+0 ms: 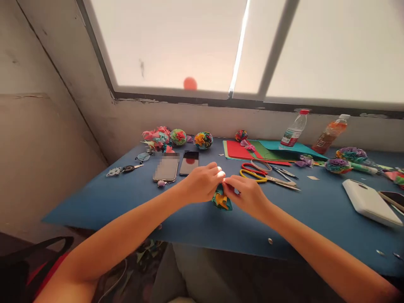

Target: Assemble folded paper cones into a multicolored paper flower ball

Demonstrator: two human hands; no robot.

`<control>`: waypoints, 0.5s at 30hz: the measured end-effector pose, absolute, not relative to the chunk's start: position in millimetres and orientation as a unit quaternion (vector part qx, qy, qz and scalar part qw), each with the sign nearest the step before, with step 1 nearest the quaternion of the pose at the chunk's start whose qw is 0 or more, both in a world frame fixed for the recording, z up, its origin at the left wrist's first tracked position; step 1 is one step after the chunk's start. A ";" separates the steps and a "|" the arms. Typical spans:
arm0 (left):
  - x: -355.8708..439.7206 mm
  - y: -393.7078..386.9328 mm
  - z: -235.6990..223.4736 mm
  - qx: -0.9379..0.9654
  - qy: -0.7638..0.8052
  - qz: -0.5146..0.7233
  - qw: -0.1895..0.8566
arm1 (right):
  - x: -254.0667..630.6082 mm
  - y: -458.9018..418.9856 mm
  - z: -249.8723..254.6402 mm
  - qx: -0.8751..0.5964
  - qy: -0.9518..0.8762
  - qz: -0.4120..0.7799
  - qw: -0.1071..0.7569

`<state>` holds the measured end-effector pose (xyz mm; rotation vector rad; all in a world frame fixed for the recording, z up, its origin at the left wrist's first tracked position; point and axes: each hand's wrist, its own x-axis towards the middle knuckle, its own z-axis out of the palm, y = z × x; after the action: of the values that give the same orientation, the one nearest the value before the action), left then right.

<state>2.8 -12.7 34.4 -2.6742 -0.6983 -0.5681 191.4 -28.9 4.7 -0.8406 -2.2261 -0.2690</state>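
Over the blue table [202, 231], my left hand [204, 183] and my right hand [248, 192] meet with closed fingers above a small teal and yellow paper flower [222, 200]. The flower hangs just below both hands, its upper part hidden by my fingers. My right thumb and index finger pinch at its top, touching the fingertips of my left hand. Right of my hands lie a yellow-handled pair of scissors [274, 180] and a red-handled pair [257, 169], partly overlapping. Two phones, one pale-screened [167, 167] and one dark [189, 163], lie beyond my left hand.
Finished paper flower balls [203, 140] and crumpled paper scraps [158, 138] line the back. Coloured paper sheets [243, 150] lie under a clear bottle [295, 129]; an orange drink bottle [331, 134] stands beside. A white power bank [370, 202] sits at right. Small thread snips [129, 168] lie left.
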 end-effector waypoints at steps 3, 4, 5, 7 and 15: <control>11.9 -21.2 31.2 -0.915 -0.318 -0.177 0.173 | 182.6 -35.0 0.7 -0.324 -0.846 -0.241 0.350; 14.5 -23.5 29.9 -0.911 -0.335 -0.163 0.176 | 179.9 -36.3 -0.2 -0.318 -0.839 -0.285 0.337; 16.5 -25.5 28.8 -0.908 -0.349 -0.150 0.173 | 177.6 -37.2 -1.0 -0.310 -0.831 -0.326 0.326; 18.4 -28.6 27.9 -0.902 -0.375 -0.141 0.158 | 174.0 -37.9 -2.0 -0.296 -0.814 -0.389 0.314; 9.1 -28.5 32.5 -0.912 -0.331 -0.149 0.191 | 179.4 -30.8 3.0 -0.318 -0.858 -0.148 0.376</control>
<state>9.1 -28.5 32.5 -2.5620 -0.9307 -0.4198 179.4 -30.8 3.0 -0.8126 -2.1946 -0.3781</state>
